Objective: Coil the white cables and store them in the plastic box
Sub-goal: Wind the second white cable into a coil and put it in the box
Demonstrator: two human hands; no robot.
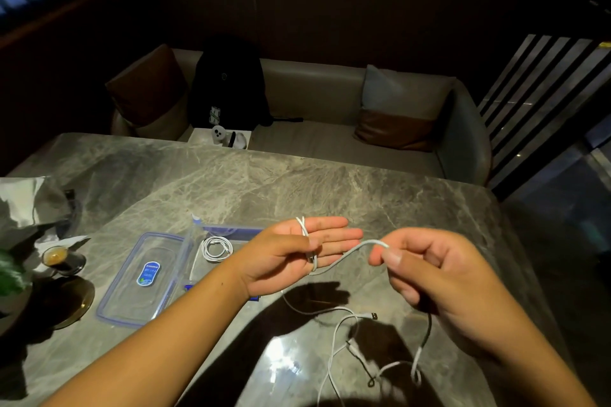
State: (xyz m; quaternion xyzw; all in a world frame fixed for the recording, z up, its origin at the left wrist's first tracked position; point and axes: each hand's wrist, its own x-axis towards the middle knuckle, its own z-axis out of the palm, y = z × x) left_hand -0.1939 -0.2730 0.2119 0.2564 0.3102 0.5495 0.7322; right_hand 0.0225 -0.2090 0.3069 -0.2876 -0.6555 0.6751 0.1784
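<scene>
the left grip (pixel 297 251) is held flat over the surface (pixel 297 182), fingers straight and together, acting as a former. the white cable (pixel 350 253) passes once round those fingers, and the thumb presses its end against the palm so the loop cannot slide off. the right grip (pixel 436 277) pinches the same cable between thumb and forefinger just beside the left fingertips. that keeps the short span between the two hands lifted, ready to be led round the left fingers again. by my reading, the winding has only begun

from the right grip the rest of the cable hangs down to the surface, where it lies in loose crossing curves with its usb plug (pixel 373 315) near the middle. those crossings look likely to snag or knot as the slack is drawn up, so it may need shaking free

the plastic box (pixel 231 229) stands open just behind the left wrist, partly hidden by the forearm. a coiled cable (pixel 216 249) already lies inside it, and its lid (pixel 132 294) lies on the surface at its left. the way from the hands to the box looks short and unobstructed

further left are a small glass of coffee (pixel 61 258), a dark saucer (pixel 76 301) and crumpled foil (pixel 29 201), all well apart from the cable. beyond the far edge are a sofa (pixel 330 102) and a black backpack (pixel 228 86)
</scene>
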